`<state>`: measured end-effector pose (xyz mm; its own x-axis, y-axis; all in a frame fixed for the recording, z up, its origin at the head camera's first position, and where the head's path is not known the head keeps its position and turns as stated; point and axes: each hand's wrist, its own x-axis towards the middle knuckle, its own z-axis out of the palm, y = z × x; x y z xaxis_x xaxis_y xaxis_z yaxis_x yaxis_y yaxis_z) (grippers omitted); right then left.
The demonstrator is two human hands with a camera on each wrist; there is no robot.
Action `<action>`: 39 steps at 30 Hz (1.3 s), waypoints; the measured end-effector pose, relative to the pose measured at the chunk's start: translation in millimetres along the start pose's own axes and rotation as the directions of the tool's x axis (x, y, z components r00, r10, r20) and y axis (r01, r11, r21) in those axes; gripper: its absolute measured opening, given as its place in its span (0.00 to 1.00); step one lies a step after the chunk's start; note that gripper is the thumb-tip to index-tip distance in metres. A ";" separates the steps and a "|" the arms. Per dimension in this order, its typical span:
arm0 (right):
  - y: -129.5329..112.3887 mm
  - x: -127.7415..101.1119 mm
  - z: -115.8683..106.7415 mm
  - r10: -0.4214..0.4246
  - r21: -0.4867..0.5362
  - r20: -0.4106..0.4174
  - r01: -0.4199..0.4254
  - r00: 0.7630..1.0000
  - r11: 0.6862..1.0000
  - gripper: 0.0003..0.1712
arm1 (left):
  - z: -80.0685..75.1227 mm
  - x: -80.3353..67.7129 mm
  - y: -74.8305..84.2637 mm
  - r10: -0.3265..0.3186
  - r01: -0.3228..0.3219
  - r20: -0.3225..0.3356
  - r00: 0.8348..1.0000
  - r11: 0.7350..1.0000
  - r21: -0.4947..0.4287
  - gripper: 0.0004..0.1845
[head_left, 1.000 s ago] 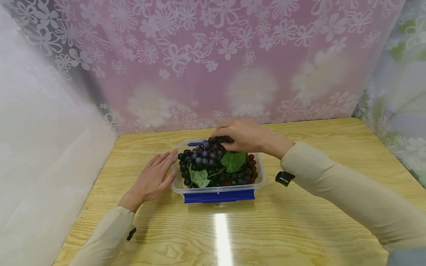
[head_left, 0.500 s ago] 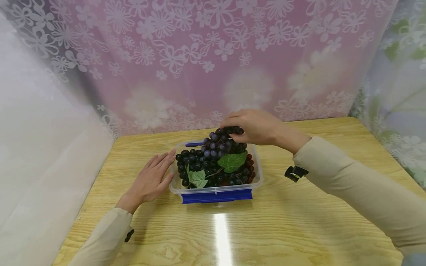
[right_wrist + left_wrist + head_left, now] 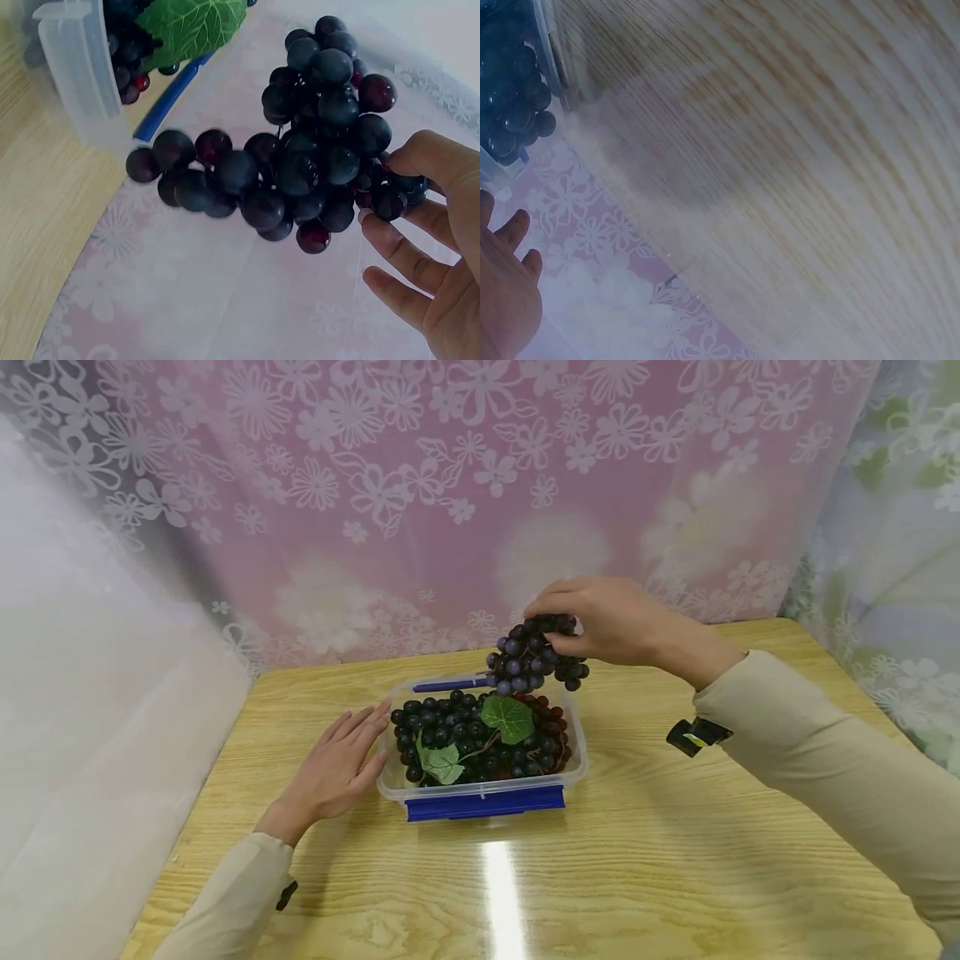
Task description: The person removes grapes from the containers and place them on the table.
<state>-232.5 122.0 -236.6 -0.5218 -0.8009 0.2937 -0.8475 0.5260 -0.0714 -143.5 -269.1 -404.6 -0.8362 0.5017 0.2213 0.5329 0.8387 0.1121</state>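
A clear plastic box (image 3: 577, 758) with blue latches sits mid-table, filled with dark grapes and green leaves (image 3: 507, 717). My right hand (image 3: 607, 622) pinches a bunch of dark grapes (image 3: 534, 653) by its top and holds it in the air above the box's far right corner. In the right wrist view the same bunch (image 3: 304, 169) hangs from my fingers (image 3: 409, 255), with the box edge (image 3: 79, 71) at upper left. My left hand (image 3: 337, 764) lies flat on the table, fingers straight, touching the box's left wall. The left wrist view shows fingertips (image 3: 510, 247) and box grapes (image 3: 510, 105).
The wooden table (image 3: 675, 860) runs wide in front and to the right of the box. A pink flowered curtain (image 3: 450, 493) closes the back, with white sheeting (image 3: 97, 693) on the left and more flowered fabric (image 3: 900, 527) on the right.
My right hand has lifted the bunch of grapes up out of the box and toward the back right. The left hand has stayed against the box.
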 end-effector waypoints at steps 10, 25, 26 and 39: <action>13.5 -19.9 -7.1 0.120 -0.011 0.007 -0.120 0.993 0.993 0.20 | -0.1 0.0 1.8 -0.001 0.001 -0.006 1.000 1.000 -0.007 0.29; 25.8 -49.8 -3.4 0.392 -0.048 0.147 -0.389 0.908 0.920 0.22 | 1.9 0.0 2.3 -0.004 0.004 -0.022 1.000 1.000 -0.024 0.29; 26.5 -50.9 -1.3 0.408 -0.047 0.156 -0.406 0.900 0.913 0.22 | 2.0 -0.1 2.1 -0.005 0.005 -0.024 1.000 1.000 -0.027 0.29; 27.4 -65.3 25.1 0.524 0.086 0.301 -0.570 0.797 0.817 0.21 | 3.5 -1.2 3.0 -0.013 0.012 -0.033 0.999 0.999 -0.049 0.29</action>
<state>-224.1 181.5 -281.7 -0.8892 -0.4485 -0.0900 -0.4035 0.8618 -0.3074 -141.3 -266.4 -407.9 -0.8385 0.4835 0.2514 0.5289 0.8332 0.1616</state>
